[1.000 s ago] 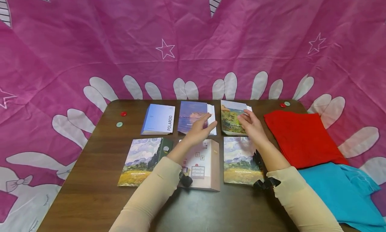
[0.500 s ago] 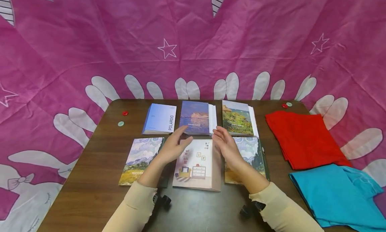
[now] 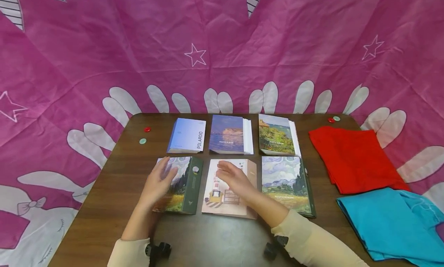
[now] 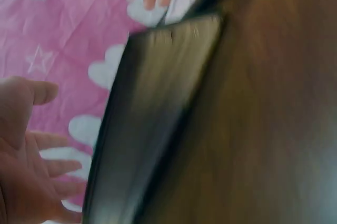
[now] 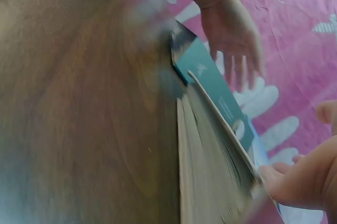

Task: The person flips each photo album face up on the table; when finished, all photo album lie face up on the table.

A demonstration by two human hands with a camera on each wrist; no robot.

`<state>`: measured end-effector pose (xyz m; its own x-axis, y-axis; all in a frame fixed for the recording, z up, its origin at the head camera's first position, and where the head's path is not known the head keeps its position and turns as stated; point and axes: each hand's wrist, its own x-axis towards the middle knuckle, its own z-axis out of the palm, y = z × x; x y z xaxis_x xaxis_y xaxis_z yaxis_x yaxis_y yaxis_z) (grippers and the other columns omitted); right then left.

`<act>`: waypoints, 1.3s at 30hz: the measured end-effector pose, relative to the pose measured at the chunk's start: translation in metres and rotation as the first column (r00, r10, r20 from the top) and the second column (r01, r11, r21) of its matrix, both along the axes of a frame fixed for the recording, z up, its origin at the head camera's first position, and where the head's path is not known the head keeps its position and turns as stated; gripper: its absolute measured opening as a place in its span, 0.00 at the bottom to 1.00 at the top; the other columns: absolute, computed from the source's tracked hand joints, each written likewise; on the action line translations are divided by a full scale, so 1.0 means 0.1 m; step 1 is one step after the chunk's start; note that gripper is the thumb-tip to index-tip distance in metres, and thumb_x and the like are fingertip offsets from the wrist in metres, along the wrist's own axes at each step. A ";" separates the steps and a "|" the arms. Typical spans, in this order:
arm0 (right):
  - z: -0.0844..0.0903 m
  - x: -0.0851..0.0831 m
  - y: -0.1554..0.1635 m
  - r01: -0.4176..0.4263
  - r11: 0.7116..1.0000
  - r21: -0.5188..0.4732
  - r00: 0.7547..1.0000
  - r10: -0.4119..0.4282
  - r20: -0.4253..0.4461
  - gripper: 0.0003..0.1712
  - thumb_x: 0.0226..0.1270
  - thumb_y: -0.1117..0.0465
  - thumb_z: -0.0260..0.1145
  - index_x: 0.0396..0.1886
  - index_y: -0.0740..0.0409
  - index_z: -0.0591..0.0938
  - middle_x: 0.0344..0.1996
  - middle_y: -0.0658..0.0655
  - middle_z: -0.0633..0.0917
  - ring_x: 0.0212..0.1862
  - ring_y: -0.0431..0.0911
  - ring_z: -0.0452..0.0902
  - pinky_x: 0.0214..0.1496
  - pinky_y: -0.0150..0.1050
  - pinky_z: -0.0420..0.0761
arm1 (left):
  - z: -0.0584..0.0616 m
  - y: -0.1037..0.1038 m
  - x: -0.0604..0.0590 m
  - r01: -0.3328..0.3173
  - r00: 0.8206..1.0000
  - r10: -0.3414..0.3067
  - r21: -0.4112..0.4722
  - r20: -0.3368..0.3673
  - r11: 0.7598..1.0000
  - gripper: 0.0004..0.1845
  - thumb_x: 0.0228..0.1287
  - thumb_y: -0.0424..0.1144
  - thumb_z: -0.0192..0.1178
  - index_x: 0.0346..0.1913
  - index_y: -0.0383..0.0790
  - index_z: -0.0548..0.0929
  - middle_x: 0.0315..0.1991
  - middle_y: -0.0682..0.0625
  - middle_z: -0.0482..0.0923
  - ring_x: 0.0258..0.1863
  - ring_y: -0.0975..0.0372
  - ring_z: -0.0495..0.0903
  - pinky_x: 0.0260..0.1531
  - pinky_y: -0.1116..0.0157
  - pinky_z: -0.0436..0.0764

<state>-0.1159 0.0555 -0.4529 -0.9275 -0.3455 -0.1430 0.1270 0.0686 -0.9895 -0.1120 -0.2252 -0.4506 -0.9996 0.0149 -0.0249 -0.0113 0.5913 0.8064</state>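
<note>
My left hand [image 3: 155, 185] is over the front-left photo album [image 3: 192, 187], which has a landscape cover and green spine. Its fingers are loosely spread and hold nothing. Over the front-middle album [image 3: 222, 208], with a drawn room on its cover and a pink spine, hovers my right hand [image 3: 239, 184], fingers extended. In the right wrist view that album's page edges [image 5: 210, 155] face the camera, with the fingers by its cover. A second landscape album [image 3: 281, 182] lies front right. Behind are a blue POLAROID album [image 3: 187, 135], a sea-cliff album [image 3: 226, 135] and a garden album [image 3: 276, 136].
At the right lie a folded red cloth [image 3: 357, 159] and a turquoise cloth [image 3: 392, 222]. Small red [image 3: 147, 129] and green [image 3: 143, 141] discs sit at the back left, with another pair at back right. A pink curtain [image 3: 222, 47] hangs behind the wooden table [image 3: 114, 182].
Both hands have moved left and nearer, from over the back row to over the front row. The right hand has passed from the right-hand albums to the middle one. The albums stay in place.
</note>
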 end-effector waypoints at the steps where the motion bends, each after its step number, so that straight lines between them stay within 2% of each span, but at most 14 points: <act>1: 0.00 0.01 -0.03 -0.015 1.000 -0.001 1.000 0.015 0.003 0.32 0.77 0.56 0.59 0.73 0.67 0.67 0.71 0.68 0.71 0.71 0.61 0.68 0.71 0.59 0.67 | -0.01 -0.07 0.04 -0.026 0.999 0.026 -0.024 0.024 0.999 0.37 0.78 0.50 0.54 0.77 0.30 0.58 0.79 0.33 0.50 0.74 0.41 0.59 0.73 0.45 0.59; 5: 0.00 0.09 -0.19 -0.098 0.994 -0.057 0.994 0.101 0.052 0.34 0.77 0.57 0.59 0.73 0.72 0.64 0.70 0.72 0.69 0.71 0.63 0.67 0.72 0.53 0.68 | -0.03 -0.28 0.19 -0.063 0.990 0.072 -0.071 0.123 0.995 0.39 0.78 0.54 0.51 0.78 0.30 0.56 0.78 0.31 0.50 0.76 0.38 0.52 0.74 0.42 0.53; 8: -0.01 0.19 -0.32 -0.166 0.983 -0.073 0.979 0.173 0.111 0.36 0.78 0.55 0.58 0.75 0.71 0.62 0.73 0.71 0.66 0.73 0.62 0.63 0.73 0.53 0.66 | -0.05 -0.37 0.30 -0.062 0.984 0.065 -0.022 0.164 0.998 0.40 0.78 0.55 0.51 0.78 0.31 0.55 0.78 0.31 0.52 0.76 0.38 0.52 0.74 0.42 0.53; 11: -0.02 0.28 -0.45 -0.198 0.977 -0.074 0.964 0.208 0.168 0.39 0.77 0.53 0.60 0.78 0.66 0.58 0.77 0.67 0.60 0.78 0.60 0.54 0.76 0.57 0.59 | -0.09 -0.42 0.38 -0.065 0.986 0.056 0.050 0.160 0.997 0.39 0.78 0.54 0.52 0.79 0.33 0.56 0.77 0.31 0.54 0.76 0.39 0.55 0.74 0.42 0.54; 14: -0.04 0.33 -0.56 -0.175 0.980 -0.099 0.956 0.193 0.220 0.44 0.76 0.52 0.62 0.81 0.64 0.54 0.80 0.65 0.52 0.80 0.59 0.45 0.78 0.59 0.52 | -0.13 -0.42 0.41 -0.056 0.990 0.043 0.092 0.133 0.994 0.37 0.78 0.51 0.54 0.79 0.34 0.57 0.78 0.32 0.53 0.75 0.38 0.55 0.73 0.40 0.54; 18: -0.03 0.32 -0.67 -0.078 0.979 -0.188 0.957 0.126 0.259 0.49 0.73 0.54 0.63 0.81 0.67 0.48 0.80 0.68 0.47 0.80 0.60 0.39 0.79 0.58 0.48 | -0.17 -0.36 0.40 -0.029 0.995 0.018 0.113 0.096 0.993 0.37 0.76 0.49 0.57 0.78 0.35 0.59 0.80 0.34 0.47 0.76 0.37 0.53 0.72 0.36 0.52; 22: -0.03 0.28 -0.72 0.031 0.943 -0.330 0.959 0.065 0.276 0.43 0.75 0.59 0.59 0.78 0.74 0.49 0.77 0.73 0.53 0.79 0.63 0.47 0.79 0.58 0.50 | -0.18 -0.28 0.37 0.003 0.997 -0.015 0.146 0.077 0.989 0.36 0.75 0.48 0.58 0.77 0.33 0.61 0.80 0.35 0.45 0.78 0.40 0.49 0.73 0.38 0.49; 25: -0.03 0.26 -0.72 0.076 0.917 -0.391 0.958 0.041 0.283 0.38 0.80 0.59 0.52 0.76 0.77 0.50 0.75 0.76 0.55 0.78 0.65 0.49 0.78 0.57 0.54 | -0.17 -0.24 0.38 0.016 0.995 -0.030 0.147 0.093 0.989 0.36 0.75 0.49 0.57 0.77 0.32 0.62 0.81 0.36 0.44 0.79 0.41 0.45 0.74 0.38 0.47; 28: -0.02 0.24 -0.69 0.092 0.918 -0.385 0.955 0.028 0.295 0.37 0.81 0.60 0.49 0.75 0.81 0.49 0.75 0.78 0.53 0.78 0.66 0.47 0.76 0.55 0.61 | -0.16 -0.22 0.40 0.022 0.993 -0.035 0.120 0.109 0.993 0.37 0.75 0.52 0.57 0.77 0.33 0.62 0.81 0.36 0.43 0.79 0.41 0.43 0.73 0.37 0.46; 30: 0.00 0.22 -0.66 0.089 0.929 -0.359 0.952 0.026 0.304 0.35 0.80 0.62 0.51 0.73 0.83 0.51 0.73 0.78 0.57 0.76 0.65 0.53 0.72 0.52 0.68 | -0.16 -0.21 0.40 0.023 0.993 -0.035 0.106 0.113 0.994 0.37 0.75 0.53 0.57 0.77 0.34 0.63 0.81 0.36 0.44 0.79 0.41 0.44 0.73 0.37 0.46; 33: 0.02 0.18 -0.61 0.075 0.943 -0.323 0.934 0.047 0.354 0.33 0.78 0.64 0.54 0.72 0.81 0.57 0.66 0.73 0.70 0.65 0.59 0.71 0.61 0.44 0.79 | -0.17 -0.19 0.39 0.033 0.994 -0.046 0.129 0.104 0.991 0.36 0.76 0.52 0.56 0.77 0.34 0.63 0.80 0.36 0.49 0.78 0.42 0.48 0.74 0.40 0.49; 34: 0.03 0.17 -0.58 0.068 0.946 -0.318 0.927 0.058 0.371 0.31 0.78 0.64 0.55 0.71 0.80 0.61 0.61 0.69 0.76 0.60 0.55 0.75 0.56 0.42 0.81 | -0.18 -0.18 0.38 0.040 0.993 -0.056 0.151 0.108 0.988 0.35 0.76 0.51 0.56 0.77 0.34 0.63 0.79 0.37 0.51 0.78 0.43 0.49 0.74 0.41 0.50; 36: 0.05 0.14 -0.52 0.042 0.944 -0.329 0.914 0.097 0.395 0.26 0.78 0.63 0.55 0.67 0.76 0.67 0.50 0.60 0.83 0.50 0.47 0.79 0.51 0.39 0.81 | -0.18 -0.14 0.35 0.056 0.989 -0.084 0.212 0.123 0.976 0.34 0.78 0.50 0.54 0.77 0.34 0.62 0.79 0.38 0.55 0.78 0.44 0.52 0.74 0.42 0.53; 39: 0.09 0.12 -0.44 0.021 0.932 -0.361 0.907 0.135 0.400 0.21 0.78 0.62 0.54 0.63 0.71 0.71 0.39 0.52 0.84 0.43 0.43 0.80 0.51 0.41 0.82 | -0.15 -0.05 0.32 0.065 0.979 -0.122 0.323 0.161 0.944 0.33 0.80 0.50 0.50 0.78 0.35 0.61 0.78 0.39 0.57 0.78 0.47 0.51 0.75 0.45 0.51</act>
